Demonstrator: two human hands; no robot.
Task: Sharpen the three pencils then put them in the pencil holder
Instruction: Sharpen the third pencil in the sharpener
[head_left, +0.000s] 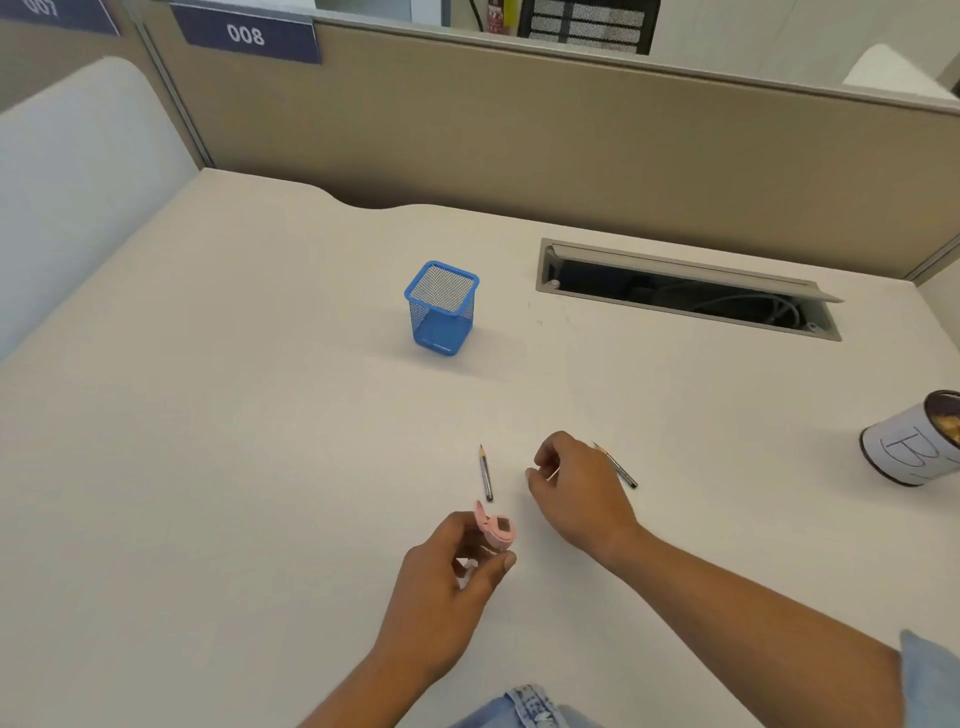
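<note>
Beige cubicle desk (260, 415), tan partition behind, open cable slot (685, 299) far right. Blue mesh pencil holder (441, 309) upright at centre-far, looks empty. Left hand (447, 577) pinching pink sharpener (496, 530) between thumb and fingers, lifted near the body. Right hand (576, 488) curled, fingertips drawn together low over the desk; cannot tell if anything pinched. Left pencil (485, 474) lying flat just beyond the sharpener, tip pointing far. Right pencil (618, 466) flat, partly hidden behind the right hand. Third pencil not seen, maybe under that hand. Pencils judged light, stiff, thin, prone to rolling, tips brittle; best taken mid-shaft, away from the point. Sharpener small, smooth plastic, needs firm pinch. Plenty of bare desk all round; labelled can (914, 447) at right edge well apart, slot well clear of path to holder.
</note>
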